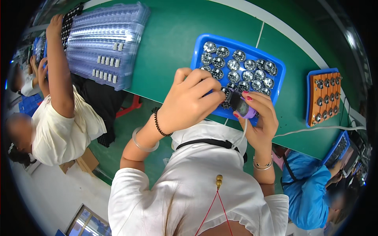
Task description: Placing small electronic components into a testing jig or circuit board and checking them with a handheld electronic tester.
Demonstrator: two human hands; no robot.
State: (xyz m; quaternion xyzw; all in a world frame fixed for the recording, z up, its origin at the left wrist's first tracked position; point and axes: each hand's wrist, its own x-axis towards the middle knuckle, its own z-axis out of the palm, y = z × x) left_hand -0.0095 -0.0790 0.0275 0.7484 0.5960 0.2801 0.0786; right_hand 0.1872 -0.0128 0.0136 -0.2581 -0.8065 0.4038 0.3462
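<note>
A shallow blue tray (252,50) lies before me, holding several round silver faceted parts (238,55) with dark rims. My right hand (263,115) is at its near right side, fingers closed around a small purple device (245,109) with a dark face. A pale cable (245,131) hangs from that device down to my waist. Over the near left edge of the tray is my left hand (195,98), fingers curled and pinched close to the device. Its fingertips are partly hidden, and I cannot make out what they hold.
Stacked clear plastic trays (106,43) with several small white pieces stand at the left on the green table (169,43). At the right is an orange board (326,98) bearing metal parts in a blue tray. Co-workers sit on both sides; a white cable (315,129) crosses the table's right side.
</note>
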